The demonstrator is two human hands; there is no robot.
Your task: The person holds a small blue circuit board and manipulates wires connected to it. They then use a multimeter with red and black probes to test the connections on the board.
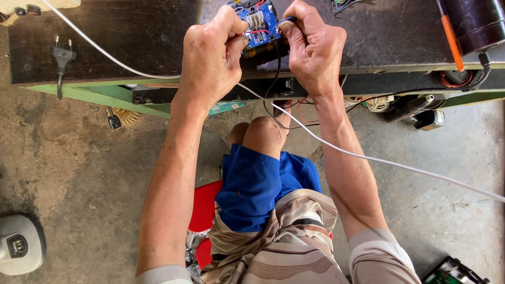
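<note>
A small blue circuit board [259, 21] with coloured wires sits on a dark block at the edge of a black worktop [137, 37]. My left hand [213, 55] is closed at the board's left side, pinching a thin red wire [251, 32]. My right hand [311, 47] is closed at its right side, fingertips pinching a blue wire [284, 21] at the board's edge. A black wire [277, 63] hangs down between my wrists.
A white cable [368, 156] runs diagonally across the bench and over my right forearm. A black two-pin plug [62, 55] lies at left, an orange-handled tool [451, 34] and dark cylinder [476, 21] at right. Below are my knee, a red stool [205, 202] and concrete floor.
</note>
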